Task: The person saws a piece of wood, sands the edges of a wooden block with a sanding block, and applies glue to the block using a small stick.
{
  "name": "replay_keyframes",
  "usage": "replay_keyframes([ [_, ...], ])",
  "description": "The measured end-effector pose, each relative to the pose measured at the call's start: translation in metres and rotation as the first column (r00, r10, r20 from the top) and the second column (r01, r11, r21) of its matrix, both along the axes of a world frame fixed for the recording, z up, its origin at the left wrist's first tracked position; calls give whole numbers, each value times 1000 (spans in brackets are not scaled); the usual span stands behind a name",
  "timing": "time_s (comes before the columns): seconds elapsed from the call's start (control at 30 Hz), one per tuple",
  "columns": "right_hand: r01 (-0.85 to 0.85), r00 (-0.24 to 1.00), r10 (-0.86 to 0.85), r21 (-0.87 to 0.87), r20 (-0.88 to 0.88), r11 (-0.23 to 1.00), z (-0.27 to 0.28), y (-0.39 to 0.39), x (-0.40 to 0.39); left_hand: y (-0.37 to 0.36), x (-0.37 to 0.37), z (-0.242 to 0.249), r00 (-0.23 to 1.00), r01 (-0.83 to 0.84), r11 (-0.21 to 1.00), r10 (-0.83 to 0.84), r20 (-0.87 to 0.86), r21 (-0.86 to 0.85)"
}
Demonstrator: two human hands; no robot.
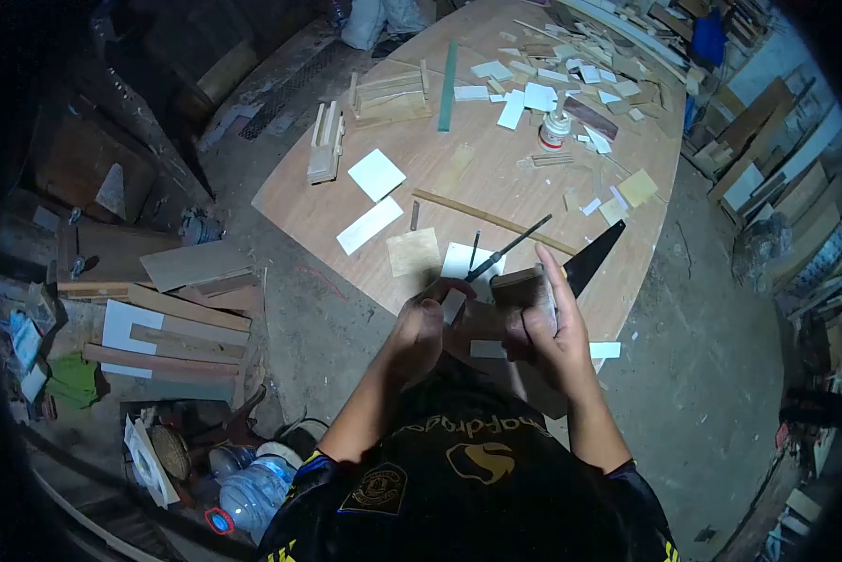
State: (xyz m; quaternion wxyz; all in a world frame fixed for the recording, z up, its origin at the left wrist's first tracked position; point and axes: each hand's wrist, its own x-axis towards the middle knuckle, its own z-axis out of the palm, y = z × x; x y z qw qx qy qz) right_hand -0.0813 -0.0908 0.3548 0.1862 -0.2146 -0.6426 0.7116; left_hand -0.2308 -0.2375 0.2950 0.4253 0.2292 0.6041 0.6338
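Note:
My right hand (554, 328) is wrapped round a small wooden block (519, 288), held above the table's near edge. To its left, my left hand (423, 332) has its fingers curled round a small pale piece (453, 304). Just beyond the hands lie a dark file-like tool (508, 247), a pencil-like stick (474, 250) and a white sheet (460, 262). A dark saw blade (597, 257) rests to the right of my right hand. A long wooden strip (491, 220) lies farther back.
On the wooden table (299, 192) are two small wooden assemblies (325, 145), a green strip (448, 84), a glue jar (554, 131) and many scraps at the back right. Boards (186, 342) and a water bottle (252, 496) are on the left.

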Motion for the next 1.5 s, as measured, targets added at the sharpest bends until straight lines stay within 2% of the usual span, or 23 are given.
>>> replay_keyframes([
  [0.03, -34, 997, 40, -82, 67, 996, 9, 0, 0, 0, 5, 6, 1000, -7, 1000, 7, -6, 2],
  [0.07, -51, 997, 56, -77, 55, 996, 8, 5, -1, 2, 12, 28, 964, -14, 991, -22, -265, -131],
  [0.1, -87, 996, 86, 40, 26, 995, 4, 9, -3, 2, 16, 39, 866, -51, 963, -90, -493, -265],
  [0.13, -119, 993, 121, 157, -3, 980, 1, 11, -7, 2, 15, 40, 862, -66, 962, -79, -500, -265],
  [0.17, -138, 990, 138, -40, -9, 990, 15, 9, -6, 1, 14, 41, 893, -29, 954, -109, -437, -297],
  [0.2, -154, 988, 153, -44, -17, 987, 12, 10, -7, -2, 13, 43, 919, 9, 945, -136, -369, -327],
  [0.23, -161, 986, 158, -56, -56, 985, 7, 13, -9, -7, 14, 43, 962, -33, 980, -22, -274, -197],
  [0.27, -169, 982, 162, -68, -93, 983, 3, 15, -12, -9, 13, 43, 960, -51, 978, -8, -280, -202],
  [0.4, -198, 980, 197, -113, -22, 974, 4, 18, -22, -16, 12, 42, 986, -147, 988, 144, -88, -37],
  [0.47, -255, 965, 235, -205, -115, 945, 9, 17, -26, -20, 8, 25, 982, -181, 944, 189, -1, 276],
  [0.6, -276, 959, 256, -206, -119, 939, 9, 19, -30, -20, 8, 20, 967, -228, 877, 155, 201, 423],
  [0.67, -276, 959, 254, -217, -126, 936, 10, 21, -31, -17, 5, 19, 980, -191, 875, 140, 144, 446],
  [0.77, -246, 968, 235, -168, -85, 954, 15, 20, -35, -16, 4, 25, 969, -243, 923, 246, 28, 299],
  [0.83, -247, 964, 232, -119, -129, 962, 16, 18, -36, -16, 5, 26, 934, -210, 974, 224, -277, 81],
  [0.87, -238, 967, 224, -119, -124, 964, 17, 19, -36, -14, 7, 33, 938, -202, 976, 216, -272, 81],
  [0.93, -313, 944, 328, 363, 21, 877, 20, 22, -36, -7, 13, 52, 807, -290, 932, 116, -580, -216],
  [0.97, -272, 960, 270, 485, 76, 832, 17, 18, -37, -5, 14, 53, 697, -308, 926, 64, -714, -218],
  [1.03, -288, 956, 263, 566, 128, 773, 23, 15, -38, -13, 10, 6, 767, -275, 954, 143, -626, -119],
  [1.07, -311, 949, 263, 638, 172, 705, 25, 13, -39, -9, 9, 8, 822, -264, 964, 214, -527, -20],
  [1.1, -237, 967, 231, 690, 103, 684, 19, 11, -42, -9, 11, 12, 824, -265, 964, 216, -524, -20],
  [1.17, -250, 963, 250, 683, 102, 686, 21, 11, -41, -6, 13, 30, 517, -263, 961, 66, -854, -85],
  [1.27, -284, 954, 268, 699, 135, 656, 15, 11, -35, -2, 13, 38, 586, -417, 897, 144, -798, -145],
  [1.5, -272, 960, 241, 690, 144, 671, 29, 6, -39, 3, 18, 44, 705, -348, 876, 9, -709, -335],
])
